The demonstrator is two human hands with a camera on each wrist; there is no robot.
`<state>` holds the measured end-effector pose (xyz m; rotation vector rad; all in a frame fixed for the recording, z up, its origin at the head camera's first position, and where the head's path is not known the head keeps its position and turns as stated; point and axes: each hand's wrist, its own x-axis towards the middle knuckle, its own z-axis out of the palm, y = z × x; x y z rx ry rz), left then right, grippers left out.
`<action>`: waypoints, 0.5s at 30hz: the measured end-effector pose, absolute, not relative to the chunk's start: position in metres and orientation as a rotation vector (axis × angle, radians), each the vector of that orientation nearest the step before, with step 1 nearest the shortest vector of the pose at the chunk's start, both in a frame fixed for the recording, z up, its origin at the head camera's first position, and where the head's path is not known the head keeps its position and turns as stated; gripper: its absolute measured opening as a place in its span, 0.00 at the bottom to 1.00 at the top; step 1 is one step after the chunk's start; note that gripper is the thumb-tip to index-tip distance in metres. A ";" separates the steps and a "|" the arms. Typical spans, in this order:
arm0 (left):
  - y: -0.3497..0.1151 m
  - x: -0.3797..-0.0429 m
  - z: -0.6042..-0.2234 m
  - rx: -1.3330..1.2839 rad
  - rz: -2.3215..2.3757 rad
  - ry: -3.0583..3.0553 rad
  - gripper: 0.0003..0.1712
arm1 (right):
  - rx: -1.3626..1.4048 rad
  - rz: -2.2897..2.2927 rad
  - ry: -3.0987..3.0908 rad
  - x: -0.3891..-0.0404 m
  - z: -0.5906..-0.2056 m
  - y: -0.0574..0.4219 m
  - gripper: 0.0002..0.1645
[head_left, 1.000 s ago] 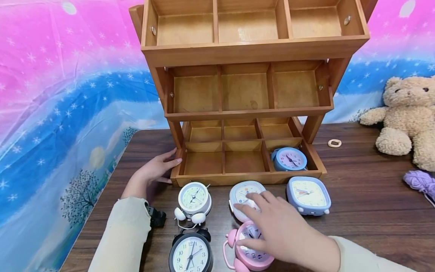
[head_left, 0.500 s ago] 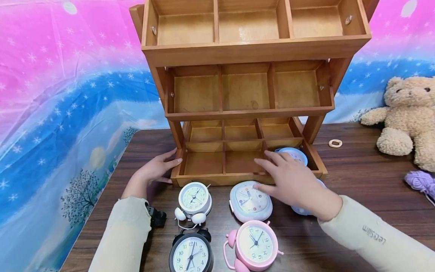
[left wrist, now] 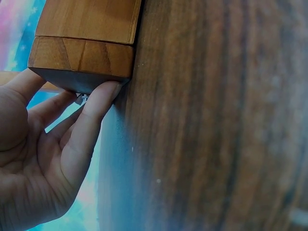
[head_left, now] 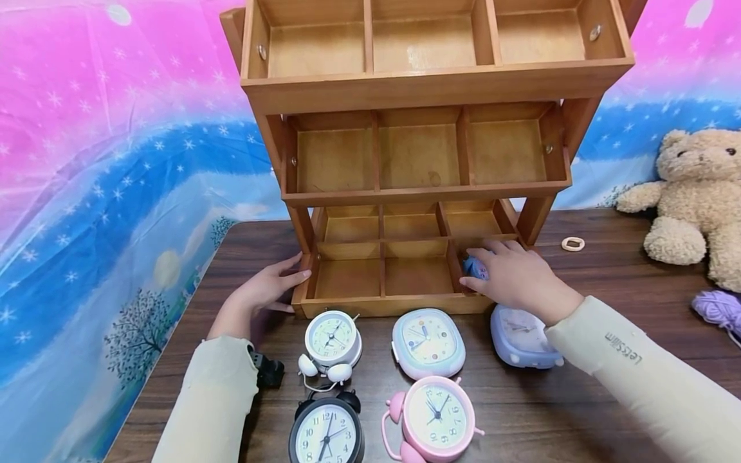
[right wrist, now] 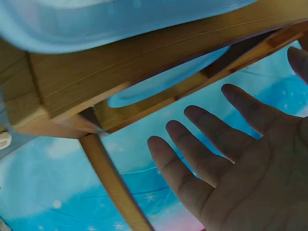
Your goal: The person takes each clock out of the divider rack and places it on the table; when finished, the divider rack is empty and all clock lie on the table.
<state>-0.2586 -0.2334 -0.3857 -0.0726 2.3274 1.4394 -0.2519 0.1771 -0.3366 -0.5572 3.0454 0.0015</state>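
In the head view my right hand (head_left: pixel 515 273) hovers over a round blue alarm clock (head_left: pixel 476 267) in the lowest tier's right front compartment, covering most of it. Its fingers are spread in the right wrist view, apart from the blue clock's rim (right wrist: pixel 168 84). My left hand (head_left: pixel 260 286) touches the lower left side of the wooden three-tier rack (head_left: pixel 428 305); in the left wrist view the thumb and fingers lie against its side. Beneath the right wrist sits a squarish blue alarm clock (head_left: pixel 515 344), partly hidden by the sleeve.
Before the rack lie a white twin-bell clock (head_left: pixel 330 337), a pale blue rounded clock (head_left: pixel 428 341), a black clock (head_left: pixel 326 437) and a pink clock (head_left: pixel 437 418). A teddy bear (head_left: pixel 706 199), purple yarn (head_left: pixel 718 308) and a small oval ring (head_left: pixel 564 244) are at right.
My right hand has moved from over the pale blue and pink clocks up and right to the blue clock in the rack. The left hand has stayed in place.
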 end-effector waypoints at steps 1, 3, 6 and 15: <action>-0.234 -0.259 -0.386 -0.074 1.441 2.326 0.43 | -0.549 0.003 3.043 -0.254 -0.337 0.178 0.41; -0.234 -0.259 -0.386 -0.074 1.446 2.323 0.42 | -0.529 -0.006 3.035 -0.257 -0.338 0.181 0.42; -0.234 -0.259 -0.386 -0.074 1.447 2.323 0.42 | -0.510 -0.018 3.021 -0.262 -0.340 0.185 0.44; -0.233 -0.259 -0.386 -0.078 1.456 2.315 0.43 | -0.380 0.004 2.981 -0.275 -0.345 0.198 0.57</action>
